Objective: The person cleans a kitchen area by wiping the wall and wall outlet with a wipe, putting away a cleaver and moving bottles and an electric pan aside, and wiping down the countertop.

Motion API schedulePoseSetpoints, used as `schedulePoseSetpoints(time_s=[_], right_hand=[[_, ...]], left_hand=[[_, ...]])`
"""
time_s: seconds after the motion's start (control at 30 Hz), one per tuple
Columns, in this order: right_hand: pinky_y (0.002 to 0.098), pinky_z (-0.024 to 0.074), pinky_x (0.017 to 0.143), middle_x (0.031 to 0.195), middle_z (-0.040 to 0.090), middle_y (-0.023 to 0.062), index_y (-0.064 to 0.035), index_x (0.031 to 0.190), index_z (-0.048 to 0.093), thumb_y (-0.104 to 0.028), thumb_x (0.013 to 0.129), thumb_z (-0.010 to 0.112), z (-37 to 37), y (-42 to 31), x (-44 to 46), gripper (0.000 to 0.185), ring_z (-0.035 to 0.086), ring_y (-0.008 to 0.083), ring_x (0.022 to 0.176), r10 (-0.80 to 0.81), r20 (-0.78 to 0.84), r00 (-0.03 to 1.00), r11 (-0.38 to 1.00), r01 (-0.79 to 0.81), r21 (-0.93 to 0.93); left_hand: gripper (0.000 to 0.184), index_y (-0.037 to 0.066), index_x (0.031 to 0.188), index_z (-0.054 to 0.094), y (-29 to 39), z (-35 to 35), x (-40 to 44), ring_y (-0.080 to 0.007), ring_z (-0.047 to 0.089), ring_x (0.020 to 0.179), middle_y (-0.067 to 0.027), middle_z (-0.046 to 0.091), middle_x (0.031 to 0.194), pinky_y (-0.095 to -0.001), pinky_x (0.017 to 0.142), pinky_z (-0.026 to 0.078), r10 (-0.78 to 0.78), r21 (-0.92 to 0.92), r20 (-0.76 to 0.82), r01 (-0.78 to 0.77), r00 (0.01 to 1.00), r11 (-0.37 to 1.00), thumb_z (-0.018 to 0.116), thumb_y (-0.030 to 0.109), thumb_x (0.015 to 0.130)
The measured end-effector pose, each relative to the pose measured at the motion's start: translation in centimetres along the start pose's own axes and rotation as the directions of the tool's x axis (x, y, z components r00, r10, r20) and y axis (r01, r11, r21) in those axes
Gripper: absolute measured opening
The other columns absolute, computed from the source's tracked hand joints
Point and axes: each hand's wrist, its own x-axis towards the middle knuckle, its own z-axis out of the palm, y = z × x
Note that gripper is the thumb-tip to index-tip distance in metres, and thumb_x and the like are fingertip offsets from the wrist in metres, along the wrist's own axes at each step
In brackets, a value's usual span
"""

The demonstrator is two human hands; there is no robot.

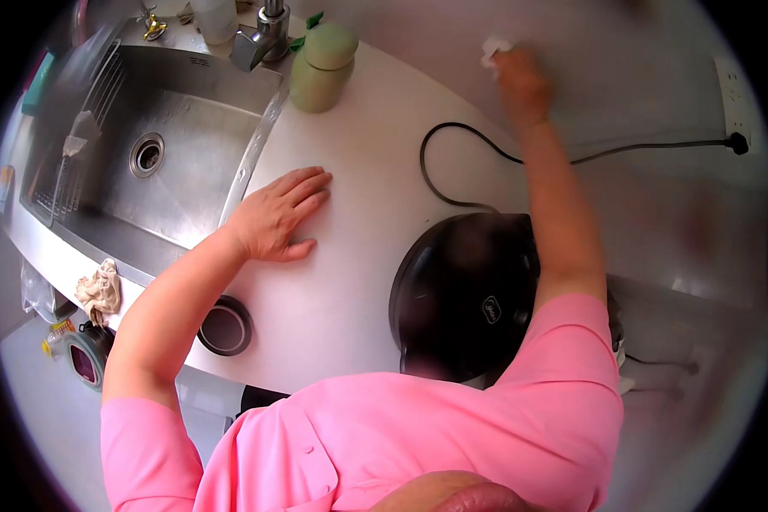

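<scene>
My left hand (pixel 280 215) lies flat on the white countertop (pixel 350 282), its fingers stretched out and nothing in them. It rests just right of the steel sink (pixel 192 128). Reaching far forward, my right hand (pixel 523 84) presses a crumpled white tissue (pixel 493 51) against the pale wall (pixel 623 60) behind the counter. Most of the tissue is hidden by the fingers. Below my right arm sits a round black electric appliance (pixel 456 290), partly covered by the arm. Its black cord (pixel 439 128) loops over the counter and runs behind the forearm.
A green container (pixel 322 72) stands beside the faucet (pixel 264 38). At the wall's right is a power strip (pixel 732 102) with a plug in it. A round dark lid-like dish (pixel 225 326) lies near the front edge; a beige rag (pixel 100 288) hangs by the sink.
</scene>
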Motion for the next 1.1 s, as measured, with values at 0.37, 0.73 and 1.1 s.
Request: schedulePoseSetpoints(time_s=[0.37,0.73,1.1], right_hand=[[0.0412,0.05,0.067,0.098,0.058,0.0096,-0.0112,0.097,0.062,-0.009,0.086,0.052,-2.7,-0.8,5.5,0.015,0.06,0.0312,0.075,0.001,0.024,1.0,0.993,0.002,-0.115],[0.0404,0.0506,0.061,0.094,0.058,0.0094,-0.0118,0.092,0.06,-0.012,0.084,0.054,4.8,-5.9,2.5,0.01,0.061,0.0299,0.078,-0.019,0.345,0.938,1.0,0.012,0.024],[0.0427,0.0473,0.081,0.105,0.059,0.0131,-0.0085,0.103,0.06,-0.012,0.087,0.05,7.1,-4.9,-1.3,0.019,0.059,0.0323,0.095,0.075,0.503,0.861,0.98,0.029,-0.196]], left_hand=[[0.063,-0.003,0.118,0.047,0.4,0.0,-0.2,-0.0333,0.035,0.129,-0.0183,0.04,0.136,-0.0394,0.106,0.033,-0.031,-0.004,-0.033,0.031,0.999,1.0,0.062,0.034,0.07],[0.061,-0.003,0.116,0.047,-0.3,0.4,-0.4,-0.0336,0.035,0.128,-0.0188,0.04,0.135,-0.0392,0.106,0.032,0.029,-0.014,-0.074,-0.03,0.997,0.999,0.062,0.034,0.07],[0.062,-0.004,0.115,0.048,-0.2,0.4,-0.5,-0.034,0.035,0.128,-0.0195,0.041,0.134,-0.0389,0.106,0.032,0.001,0.037,-0.085,0.002,0.996,0.999,0.062,0.035,0.07]])
